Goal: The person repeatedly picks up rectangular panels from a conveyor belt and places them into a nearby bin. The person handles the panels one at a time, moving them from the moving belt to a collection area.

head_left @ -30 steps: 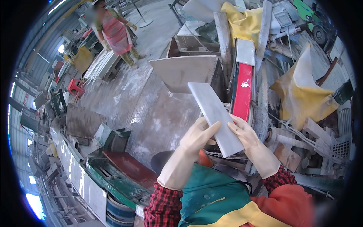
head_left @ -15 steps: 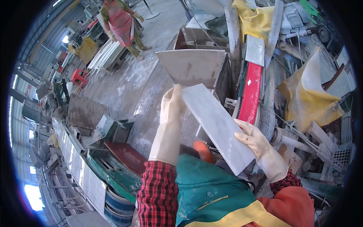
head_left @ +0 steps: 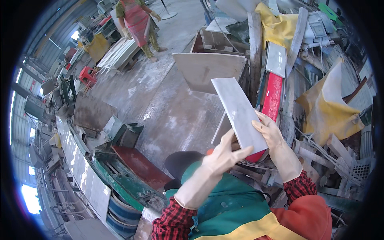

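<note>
L hand (head_left: pixel 218 159) & R hand (head_left: pixel 273 134) hold wht slab (head_left: pixel 239 110) nr red strip (head_left: pixel 273 94).

1. The grey floor (head_left: pixel 160 110), streaked with shiny patches, spreads from the view's centre toward eleven o'clock.
2. On that floor, a red stool (head_left: pixel 87 76) stands at ten o'clock, a person (head_left: pixel 138 24) at eleven, and a round-based stand (head_left: pixel 169 16) between eleven and twelve.
3. Between two and three o'clock runs a red belt (head_left: pixel 273 96); a pale, glossy rectangular tile (head_left: pixel 276 60) lies toward its far end, at two.
</note>
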Available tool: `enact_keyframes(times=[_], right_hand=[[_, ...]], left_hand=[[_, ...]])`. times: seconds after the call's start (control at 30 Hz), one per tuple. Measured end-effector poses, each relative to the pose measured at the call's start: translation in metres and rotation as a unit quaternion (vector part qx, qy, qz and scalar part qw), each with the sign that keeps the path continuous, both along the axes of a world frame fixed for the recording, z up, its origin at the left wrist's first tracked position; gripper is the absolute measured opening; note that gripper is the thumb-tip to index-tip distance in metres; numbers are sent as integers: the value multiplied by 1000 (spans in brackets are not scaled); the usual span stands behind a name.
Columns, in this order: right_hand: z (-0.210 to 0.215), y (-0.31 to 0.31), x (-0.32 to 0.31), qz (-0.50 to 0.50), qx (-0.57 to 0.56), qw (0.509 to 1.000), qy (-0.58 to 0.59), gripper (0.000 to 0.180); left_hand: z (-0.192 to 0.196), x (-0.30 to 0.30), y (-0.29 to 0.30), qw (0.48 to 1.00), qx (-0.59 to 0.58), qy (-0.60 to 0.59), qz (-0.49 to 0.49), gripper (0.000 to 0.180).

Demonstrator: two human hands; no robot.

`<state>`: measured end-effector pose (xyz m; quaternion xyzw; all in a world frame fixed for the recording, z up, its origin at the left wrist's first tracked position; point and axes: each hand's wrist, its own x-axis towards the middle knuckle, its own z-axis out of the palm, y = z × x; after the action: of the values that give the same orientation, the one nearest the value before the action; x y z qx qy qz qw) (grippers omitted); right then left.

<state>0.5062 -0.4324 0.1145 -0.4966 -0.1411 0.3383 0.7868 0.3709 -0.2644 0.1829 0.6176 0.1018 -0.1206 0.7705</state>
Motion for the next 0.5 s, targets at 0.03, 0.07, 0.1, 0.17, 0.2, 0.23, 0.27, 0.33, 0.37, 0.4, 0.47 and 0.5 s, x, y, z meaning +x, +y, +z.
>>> enact_keyframes(times=[0.03,0.07,0.1,0.17,0.2,0.23,0.27,0.33,0.37,0.4,0.47,0.5], right_hand=[[3,3,1,2,-7,1000,-9,54],[4,7,3,7,-12,1000,-17,54],[6,13,4,15,-18,999,-26,55],[41,28,-10,59,-9,998,1,57],[45,35,-11,58,-45,997,-22,58],[40,39,-4,89,-23,995,-50,59],[47,47,0,142,-25,987,-73,60],[59,58,8,185,-10,980,-71,63],[61,62,15,193,19,977,-84,61],[67,55,29,167,-137,966,-143,55],[66,60,34,144,-57,970,-188,47],[67,54,56,153,-39,978,-134,47]], left_hand=[[-9,4,9,996,-71,-46,7,79],[-9,10,18,986,-140,-93,15,79],[-4,13,26,980,-174,3,95,76],[-21,14,42,945,-275,-36,176,66],[-27,17,49,945,-265,-13,192,59],[-30,23,53,945,-254,8,206,53],[-42,23,55,927,-283,-43,243,50],[-53,21,56,892,-329,-134,279,47],[-49,20,57,880,-348,-170,276,47],[-46,9,67,870,-340,-173,314,48],[-36,-22,92,835,-326,-163,413,49],[-29,-41,106,815,-321,-155,457,49]])
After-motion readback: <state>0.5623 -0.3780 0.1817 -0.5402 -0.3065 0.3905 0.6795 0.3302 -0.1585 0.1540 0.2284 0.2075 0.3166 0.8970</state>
